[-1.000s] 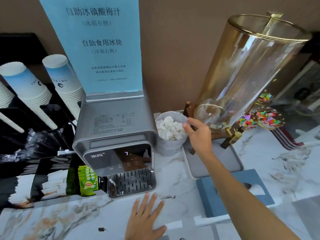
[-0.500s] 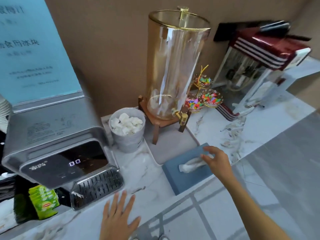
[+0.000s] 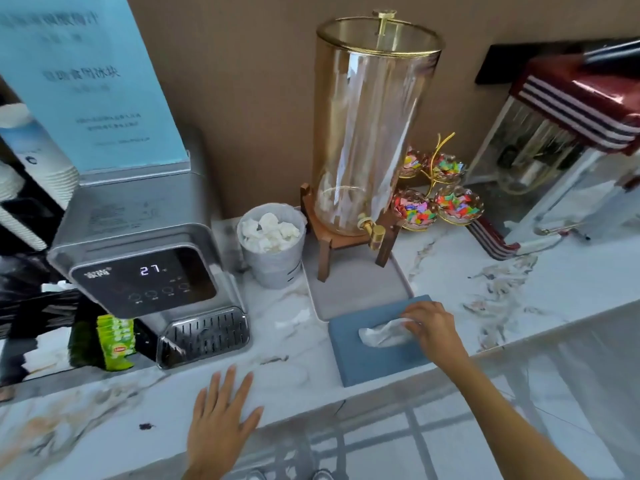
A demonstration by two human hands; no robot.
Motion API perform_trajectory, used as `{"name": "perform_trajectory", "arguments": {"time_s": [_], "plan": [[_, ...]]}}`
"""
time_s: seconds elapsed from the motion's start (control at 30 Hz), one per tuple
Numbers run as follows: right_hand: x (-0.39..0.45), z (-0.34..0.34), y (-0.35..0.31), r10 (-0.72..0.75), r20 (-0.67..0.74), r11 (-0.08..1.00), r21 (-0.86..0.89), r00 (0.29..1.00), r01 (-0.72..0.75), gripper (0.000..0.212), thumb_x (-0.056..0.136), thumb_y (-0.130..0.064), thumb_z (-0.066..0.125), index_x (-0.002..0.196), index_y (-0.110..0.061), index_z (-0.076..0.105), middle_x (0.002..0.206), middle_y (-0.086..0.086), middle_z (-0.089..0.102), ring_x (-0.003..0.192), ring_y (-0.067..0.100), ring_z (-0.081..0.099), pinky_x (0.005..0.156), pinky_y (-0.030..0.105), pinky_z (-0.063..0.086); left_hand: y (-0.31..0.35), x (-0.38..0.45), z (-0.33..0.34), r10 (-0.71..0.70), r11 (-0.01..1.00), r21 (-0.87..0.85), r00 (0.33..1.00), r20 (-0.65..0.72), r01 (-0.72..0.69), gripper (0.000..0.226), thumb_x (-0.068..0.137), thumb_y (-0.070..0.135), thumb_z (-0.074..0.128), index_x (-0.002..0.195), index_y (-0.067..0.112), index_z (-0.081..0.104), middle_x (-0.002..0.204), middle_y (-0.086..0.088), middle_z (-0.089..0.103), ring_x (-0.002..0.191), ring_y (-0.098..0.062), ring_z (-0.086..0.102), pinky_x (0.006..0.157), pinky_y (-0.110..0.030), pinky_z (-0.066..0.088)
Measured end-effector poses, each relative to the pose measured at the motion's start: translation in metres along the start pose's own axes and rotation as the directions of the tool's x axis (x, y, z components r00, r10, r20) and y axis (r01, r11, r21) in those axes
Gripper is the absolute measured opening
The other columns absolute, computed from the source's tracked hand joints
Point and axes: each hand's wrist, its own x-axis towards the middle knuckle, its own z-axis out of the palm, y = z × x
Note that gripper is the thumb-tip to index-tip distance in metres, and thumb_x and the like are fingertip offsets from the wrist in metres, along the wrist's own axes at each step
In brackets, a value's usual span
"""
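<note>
The right hand [image 3: 433,332] lies on the flat slate-blue rectangular tissue box [image 3: 363,367]. Its fingertips are curled together, pinching the crumpled white paper tissue [image 3: 381,336] that sticks out of the box top just left of the fingers. The left hand [image 3: 221,419] rests flat, fingers straight and spread, on the white marble surface [image 3: 485,271], well left of the right hand and nearer the person. Just beyond the right hand, a grey rectangular tray [image 3: 356,292] carries a tall clear glass drink dispenser [image 3: 370,126]. A small grey bin [image 3: 273,268] stands beyond and to the left.
</note>
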Motion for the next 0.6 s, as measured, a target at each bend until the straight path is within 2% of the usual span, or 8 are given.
{"name": "perform_trajectory", "arguments": {"time_s": [0.1,0.2,0.23,0.3,0.37,0.43,0.53,0.6], "plan": [[0.006,-0.006,-0.010,-0.044,-0.049,0.993,0.104,0.998,0.049,0.010,0.088,-0.001,0.068,0.094,-0.004,0.076,0.099,0.015,0.075,0.095,0.036,0.065,0.085,0.040,0.050,0.000,-0.009,-0.011,-0.066,0.998,0.000,0.998,-0.002,0.066,0.072,0.092,0.072,0.023,0.148,0.031,0.044,0.160,-0.001,0.032,0.154,-0.018,-0.007,0.120,-0.032,-0.009],[0.010,-0.014,-0.035,-0.082,-0.080,0.981,0.168,0.993,0.095,0.010,0.092,-0.004,0.063,0.094,-0.005,0.073,0.096,0.015,0.074,0.085,0.031,0.065,0.078,0.030,0.045,-0.001,-0.015,-0.016,-0.084,0.996,0.017,0.996,-0.003,0.084,0.073,0.094,0.073,0.015,0.149,0.031,0.038,0.169,0.011,-0.004,0.151,-0.027,0.009,0.119,-0.032,-0.007],[0.011,-0.016,-0.045,-0.100,-0.097,0.975,0.187,0.990,0.117,0.009,0.093,-0.005,0.063,0.094,-0.005,0.072,0.095,0.014,0.074,0.084,0.031,0.065,0.077,0.030,0.044,-0.001,-0.015,-0.016,-0.094,0.995,0.026,0.996,-0.001,0.094,0.073,0.094,0.072,0.014,0.149,0.031,0.038,0.169,0.011,-0.004,0.152,-0.026,0.004,0.119,-0.033,-0.005],[0.011,-0.020,-0.066,-0.127,-0.138,0.964,0.218,0.982,0.155,0.009,0.093,-0.005,0.063,0.094,-0.003,0.072,0.095,0.014,0.074,0.084,0.032,0.065,0.078,0.031,0.044,-0.003,-0.016,-0.014,-0.114,0.993,0.035,0.993,0.010,0.114,0.074,0.095,0.072,0.014,0.148,0.030,0.043,0.166,0.001,0.024,0.153,-0.018,-0.014,0.118,-0.035,-0.002],[0.011,-0.023,-0.085,-0.124,-0.176,0.954,0.249,0.977,0.166,0.011,0.094,-0.006,0.061,0.096,-0.003,0.072,0.098,0.014,0.074,0.085,0.029,0.063,0.080,0.030,0.043,-0.007,-0.016,-0.011,-0.125,0.991,0.042,0.992,0.014,0.124,0.074,0.095,0.072,0.015,0.147,0.029,0.045,0.157,-0.006,0.041,0.152,-0.016,-0.018,0.118,-0.036,-0.002],[0.011,-0.029,-0.105,-0.115,-0.207,0.931,0.318,0.972,0.178,0.010,0.094,-0.006,0.061,0.093,-0.008,0.071,0.093,0.007,0.072,0.083,0.020,0.060,0.077,0.026,0.041,-0.010,-0.016,-0.009,-0.127,0.991,0.043,0.992,0.022,0.126,0.073,0.094,0.072,0.018,0.148,0.030,0.043,0.156,-0.008,0.042,0.152,-0.016,-0.019,0.118,-0.037,-0.002],[0.010,-0.042,-0.138,-0.148,-0.165,0.869,0.450,0.975,0.208,0.016,0.092,-0.010,0.064,0.085,-0.023,0.067,0.080,-0.016,0.068,0.079,-0.001,0.060,0.068,0.006,0.039,-0.010,-0.016,-0.008,-0.113,0.994,-0.003,0.993,0.043,0.113,0.073,0.094,0.072,0.018,0.148,0.030,0.044,0.157,-0.006,0.039,0.152,-0.016,-0.019,0.117,-0.037,-0.001],[0.007,-0.048,-0.158,-0.203,-0.140,0.829,0.502,0.969,0.246,0.022,0.091,-0.011,0.064,0.079,-0.029,0.066,0.078,-0.016,0.069,0.079,-0.007,0.060,0.066,0.004,0.039,-0.006,-0.015,-0.013,-0.086,0.996,-0.036,0.996,0.001,0.086,0.074,0.094,0.072,0.018,0.147,0.028,0.045,0.159,-0.007,0.032,0.154,-0.018,-0.011,0.117,-0.037,0.001]]}}
